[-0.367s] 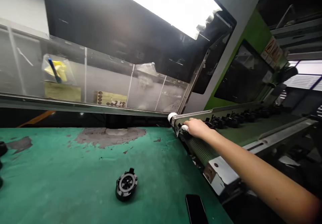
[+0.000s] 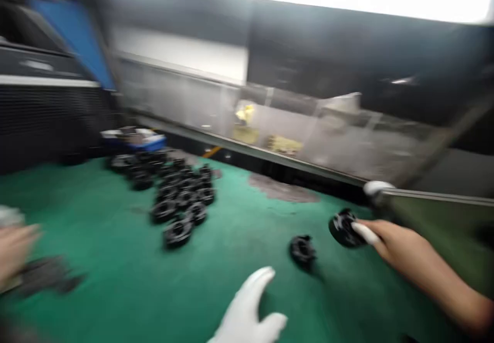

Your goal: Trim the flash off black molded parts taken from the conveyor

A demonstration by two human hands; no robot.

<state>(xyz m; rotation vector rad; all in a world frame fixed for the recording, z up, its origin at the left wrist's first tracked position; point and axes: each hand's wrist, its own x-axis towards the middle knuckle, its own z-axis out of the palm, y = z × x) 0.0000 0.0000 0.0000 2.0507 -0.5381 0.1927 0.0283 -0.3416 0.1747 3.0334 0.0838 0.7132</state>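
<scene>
Part (image 2: 342, 230) at four o'clock, held in narrow grip by the right hand (image 2: 389, 240) over the counter (image 2: 139, 281); at six, the gloved left hand (image 2: 247, 314), grip wide; a second part (image 2: 302, 252) at five.

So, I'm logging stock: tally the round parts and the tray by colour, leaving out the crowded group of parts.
Black: 2 (held part in right hand, lone part on green tabletop)
Blue: 1 (tray)
Total: 3

Right hand (image 2: 393, 239) holding black part (image 2: 345, 228), gloved left hand (image 2: 247, 314) spread, clustered parts (image 2: 184, 197) on green tabletop (image 2: 127, 286)
</scene>
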